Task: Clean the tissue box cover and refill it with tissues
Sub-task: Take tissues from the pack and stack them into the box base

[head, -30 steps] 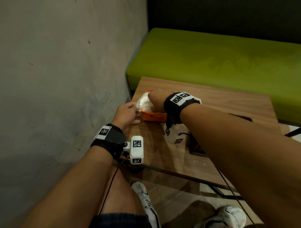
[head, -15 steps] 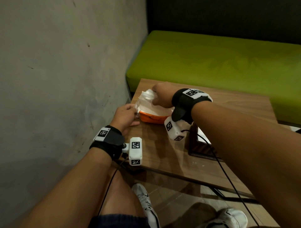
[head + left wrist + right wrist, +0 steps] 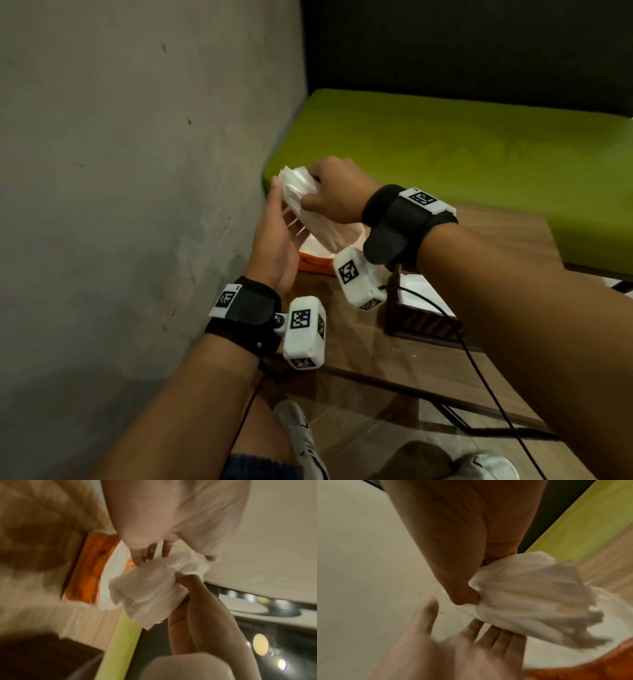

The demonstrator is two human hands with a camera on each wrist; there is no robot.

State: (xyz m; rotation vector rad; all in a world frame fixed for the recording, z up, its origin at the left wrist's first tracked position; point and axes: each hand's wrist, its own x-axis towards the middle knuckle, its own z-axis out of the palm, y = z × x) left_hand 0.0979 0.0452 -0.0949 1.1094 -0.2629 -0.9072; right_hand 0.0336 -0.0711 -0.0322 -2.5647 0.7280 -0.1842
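My right hand (image 3: 317,193) grips a bunched stack of white tissues (image 3: 298,185), lifted above the orange tissue pack (image 3: 315,265) at the table's far left corner. The stack's lower end still trails down toward the pack. My left hand (image 3: 277,209) is open, palm and straight fingers against the left side of the stack. In the right wrist view the thumb pinches the tissues (image 3: 530,601) over the open left hand (image 3: 462,642). The left wrist view shows the tissues (image 3: 149,588) and the pack (image 3: 89,572). The dark wooden tissue box cover (image 3: 421,315) stands on the table under my right wrist, with white showing inside.
A wooden table (image 3: 496,246) stands against a grey wall (image 3: 137,171) on the left. A green bench (image 3: 445,154) runs behind it. My knees and white shoes (image 3: 301,442) are below the table's near edge. A black cable (image 3: 479,370) crosses the tabletop.
My right hand has pulled the tissues up and to the left out of the orange pack. My left hand has left the pack's edge, risen and opened against the tissues.
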